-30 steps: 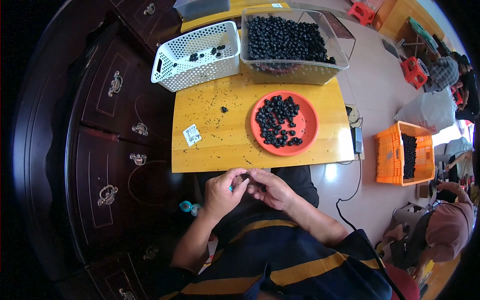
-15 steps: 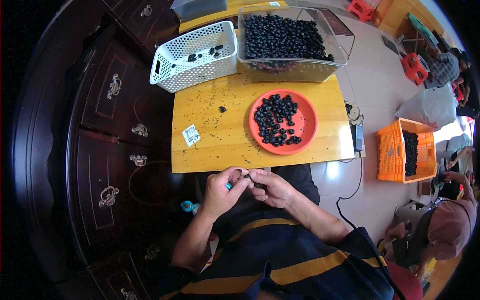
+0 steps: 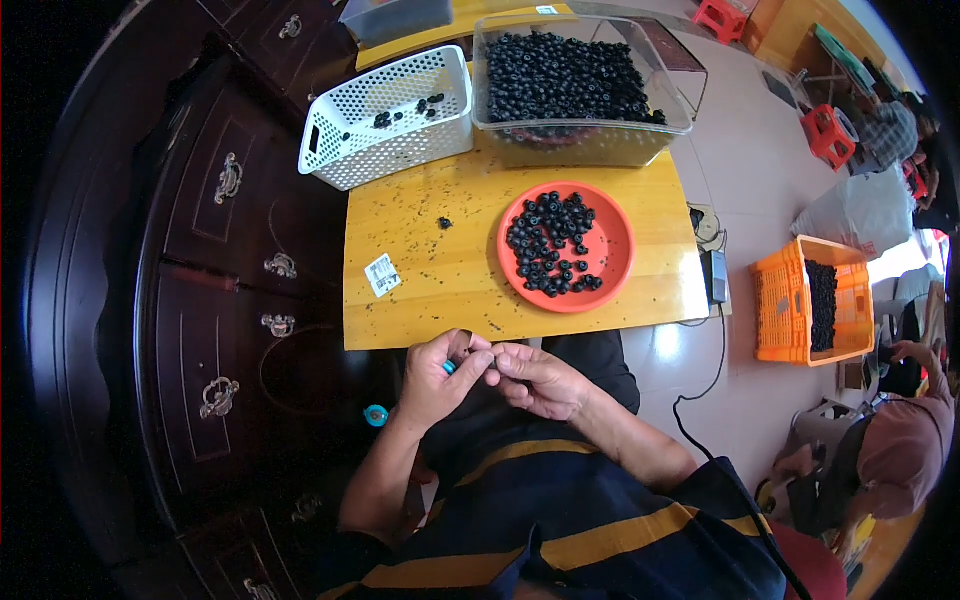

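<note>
Both hands meet over my lap, just in front of the table's near edge. My left hand [image 3: 430, 382] is closed round a small teal tool [image 3: 449, 367], mostly hidden by the fingers, so its kind does not show. My right hand [image 3: 543, 383] pinches a small dark piece [image 3: 493, 366] against the left fingertips; the fingers cover most of it. Beyond the hands lies a round red-orange plate [image 3: 617, 250] with many small black ring-shaped parts [image 3: 548, 225] on it.
On the yellow table [image 3: 440, 310] stand a white perforated basket [image 3: 400, 160] with a few black parts and a clear bin [image 3: 580, 150] heaped with them. Black crumbs and a white label [image 3: 382, 275] lie nearby. Right: an orange crate [image 3: 783, 310], a cable, people. Left: dark drawers [image 3: 215, 330].
My right hand has shifted slightly, its fingers curling closer over the dark piece, which now shows less. My left hand has moved a little to the left.
</note>
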`<state>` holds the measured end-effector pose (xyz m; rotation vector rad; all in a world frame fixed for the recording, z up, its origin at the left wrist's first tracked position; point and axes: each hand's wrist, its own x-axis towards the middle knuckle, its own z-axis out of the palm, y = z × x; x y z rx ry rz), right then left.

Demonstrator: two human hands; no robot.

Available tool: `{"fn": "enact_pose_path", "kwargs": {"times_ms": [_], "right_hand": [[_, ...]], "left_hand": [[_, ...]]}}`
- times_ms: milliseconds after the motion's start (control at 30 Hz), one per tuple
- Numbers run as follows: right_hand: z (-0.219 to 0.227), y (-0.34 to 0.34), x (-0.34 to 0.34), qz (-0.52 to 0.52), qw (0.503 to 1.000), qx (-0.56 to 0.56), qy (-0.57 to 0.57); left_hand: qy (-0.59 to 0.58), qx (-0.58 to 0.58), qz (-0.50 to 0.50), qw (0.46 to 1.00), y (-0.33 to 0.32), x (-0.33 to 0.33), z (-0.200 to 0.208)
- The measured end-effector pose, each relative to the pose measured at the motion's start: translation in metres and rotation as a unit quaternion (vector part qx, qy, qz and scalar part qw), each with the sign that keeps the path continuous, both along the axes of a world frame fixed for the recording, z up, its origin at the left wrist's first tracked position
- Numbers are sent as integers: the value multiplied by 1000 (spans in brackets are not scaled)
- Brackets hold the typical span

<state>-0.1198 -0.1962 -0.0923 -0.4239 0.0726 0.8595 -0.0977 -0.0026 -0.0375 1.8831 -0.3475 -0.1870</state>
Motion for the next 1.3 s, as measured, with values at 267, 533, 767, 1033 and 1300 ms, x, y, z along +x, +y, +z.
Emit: {"fn": "enact_pose_path", "kwargs": {"times_ms": [267,533,767,1033,1300], "right_hand": [[-5,-5,-1,-11,999,9,52],[-11,-3,-1,6,998,54,8],[-7,-9,3,-49,997,47,39],[0,-6,0,-36,999,-19,8],[-2,-8,-2,-31,999,-18,-18]], "left_hand": [[23,-58,-31,998,-13,-3,-4],[121,-102,-6,987,-6,-2,-10],[-70,109,-20,991,-3,-1,6],[-145,183,-26,972,-7,-5,3],[-171,225,-50,958,-8,-7,3]]}}
